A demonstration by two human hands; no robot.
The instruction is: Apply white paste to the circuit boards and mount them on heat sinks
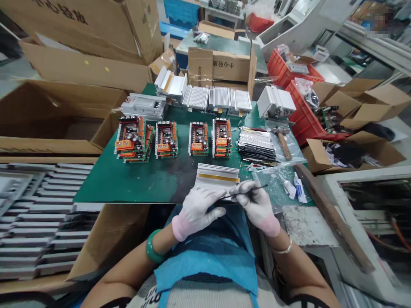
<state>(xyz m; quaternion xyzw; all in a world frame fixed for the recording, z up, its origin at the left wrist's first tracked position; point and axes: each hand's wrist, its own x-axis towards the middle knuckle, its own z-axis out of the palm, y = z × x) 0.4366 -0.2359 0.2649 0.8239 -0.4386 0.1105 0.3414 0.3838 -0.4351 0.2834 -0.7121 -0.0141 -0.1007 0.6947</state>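
Both my hands wear white gloves with pink cuffs and sit at the near edge of the green mat (pixel 135 179). My right hand (pixel 257 204) is closed around a thin black stick-like tool (pixel 248 191) that points up to the right. My left hand (pixel 197 209) has its fingers curled, pinching the tool's lower end. Just beyond my hands lies a ribbed aluminium heat sink (pixel 217 176) with a yellow strip across it. Farther back stand stacks of green circuit boards (pixel 167 139) with orange parts.
A pile of black and white strips (pixel 257 145) and a hammer (pixel 284 143) lie at the right, with small tubes (pixel 293 186) nearer. White heat sinks (pixel 218 98) line the back. Cardboard boxes (pixel 58 115), red crates (pixel 298 111) and trays of metal parts (pixel 35 214) surround the mat.
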